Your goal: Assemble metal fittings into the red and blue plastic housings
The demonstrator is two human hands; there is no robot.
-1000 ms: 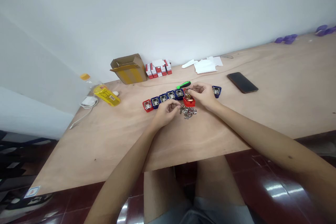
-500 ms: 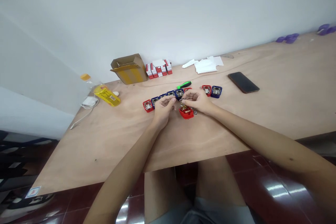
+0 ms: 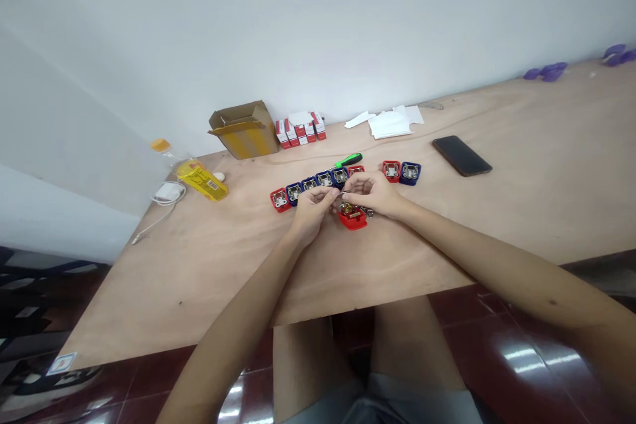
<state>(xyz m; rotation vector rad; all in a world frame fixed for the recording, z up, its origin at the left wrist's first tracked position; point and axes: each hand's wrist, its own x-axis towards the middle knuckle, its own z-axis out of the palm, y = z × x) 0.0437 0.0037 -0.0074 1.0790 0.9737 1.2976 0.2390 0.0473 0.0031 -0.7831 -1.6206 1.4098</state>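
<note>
My left hand and my right hand meet in front of a row of small plastic housings, each with its fingertips pinched. A small shiny metal piece shows between them, in my right fingertips; what my left fingers pinch is too small to make out. Just below lies an open red housing with brass-coloured parts inside. Small metal parts lie at its right side. Behind my hands runs the row of blue housings with a red housing at its left end; my right hand partly covers another.
A green-and-black screwdriver lies behind the row. To the right are a red and a blue housing and a phone. Farther back stand a cardboard box, small red-white boxes and papers. A bottle and white charger lie left.
My fingertips have come together, my right hand bringing the small metal piece leftward to my left fingers. The open red housing sits slightly lower in view.
</note>
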